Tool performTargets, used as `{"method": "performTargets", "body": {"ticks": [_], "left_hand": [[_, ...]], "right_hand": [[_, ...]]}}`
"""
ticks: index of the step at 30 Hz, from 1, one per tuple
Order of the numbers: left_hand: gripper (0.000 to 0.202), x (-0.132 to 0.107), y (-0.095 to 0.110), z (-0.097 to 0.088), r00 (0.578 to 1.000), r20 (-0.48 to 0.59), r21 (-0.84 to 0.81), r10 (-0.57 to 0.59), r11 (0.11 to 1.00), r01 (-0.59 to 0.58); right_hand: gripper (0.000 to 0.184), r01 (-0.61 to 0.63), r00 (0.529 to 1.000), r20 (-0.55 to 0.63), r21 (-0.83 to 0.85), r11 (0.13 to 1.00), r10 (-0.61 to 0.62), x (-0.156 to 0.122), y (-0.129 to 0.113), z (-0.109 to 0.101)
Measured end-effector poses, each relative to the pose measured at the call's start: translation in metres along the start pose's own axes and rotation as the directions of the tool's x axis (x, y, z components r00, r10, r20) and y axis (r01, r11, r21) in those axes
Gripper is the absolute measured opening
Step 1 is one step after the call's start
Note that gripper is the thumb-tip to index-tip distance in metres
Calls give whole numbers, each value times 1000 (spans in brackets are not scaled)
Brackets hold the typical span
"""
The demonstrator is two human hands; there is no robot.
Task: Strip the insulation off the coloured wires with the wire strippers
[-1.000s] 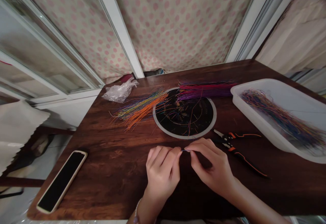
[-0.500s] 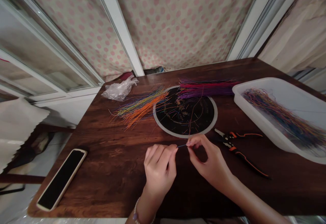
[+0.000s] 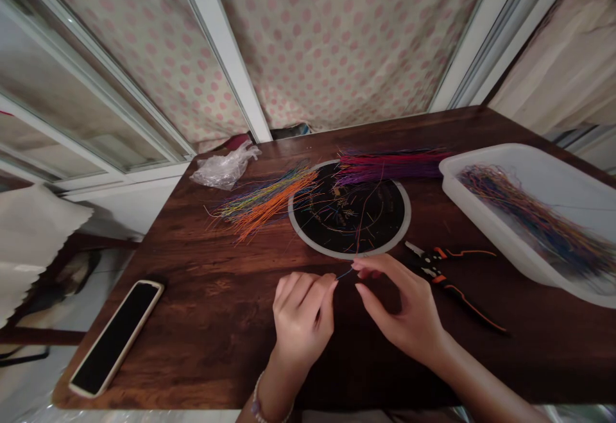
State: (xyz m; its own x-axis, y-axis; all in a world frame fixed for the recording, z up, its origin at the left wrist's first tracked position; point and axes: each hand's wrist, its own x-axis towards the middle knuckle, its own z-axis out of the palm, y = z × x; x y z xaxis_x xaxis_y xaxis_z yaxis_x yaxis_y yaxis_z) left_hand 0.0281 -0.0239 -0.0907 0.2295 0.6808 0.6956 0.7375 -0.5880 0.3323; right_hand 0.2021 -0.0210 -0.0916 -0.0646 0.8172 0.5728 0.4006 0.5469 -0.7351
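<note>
A thin blue wire (image 3: 343, 273) sticks out from the fingertips of my left hand (image 3: 303, 320), which is shut on it just in front of the disc. My right hand (image 3: 399, 301) is beside it, with thumb and forefinger apart and the forefinger close to the wire's tip. Both hands are over the dark wooden table (image 3: 192, 282). Beyond them lies a black round disc with a pale rim (image 3: 308, 241), strewn with thin wires. An orange and multicoloured wire bundle (image 3: 264, 205) lies to its left, and a red and purple bundle (image 3: 389, 167) lies across its far edge.
Orange-handled wire strippers (image 3: 436, 273) lie right of my right hand. A white plastic tray (image 3: 481, 230) holding tangled wires stands at the right. A phone (image 3: 115, 338) lies at the left, a plastic bag (image 3: 226, 169) at the back. Windows and polka-dot cloth surround the table.
My right thumb and forefinger have parted and no longer pinch the wire. My hands have drawn slightly apart since the earliest frame, and the view has shifted a little.
</note>
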Motion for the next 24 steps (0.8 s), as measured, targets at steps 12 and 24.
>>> {"method": "performTargets", "body": {"ticks": [12, 24], "left_hand": [[12, 1, 5, 1, 999, 1, -22, 37, 999, -37], [17, -3, 14, 1, 996, -47, -124, 81, 989, -86]], "right_hand": [[16, 96, 994, -35, -82, 992, -99, 1, -1, 3], [16, 26, 987, -160, 22, 999, -22, -4, -13, 12]]}}
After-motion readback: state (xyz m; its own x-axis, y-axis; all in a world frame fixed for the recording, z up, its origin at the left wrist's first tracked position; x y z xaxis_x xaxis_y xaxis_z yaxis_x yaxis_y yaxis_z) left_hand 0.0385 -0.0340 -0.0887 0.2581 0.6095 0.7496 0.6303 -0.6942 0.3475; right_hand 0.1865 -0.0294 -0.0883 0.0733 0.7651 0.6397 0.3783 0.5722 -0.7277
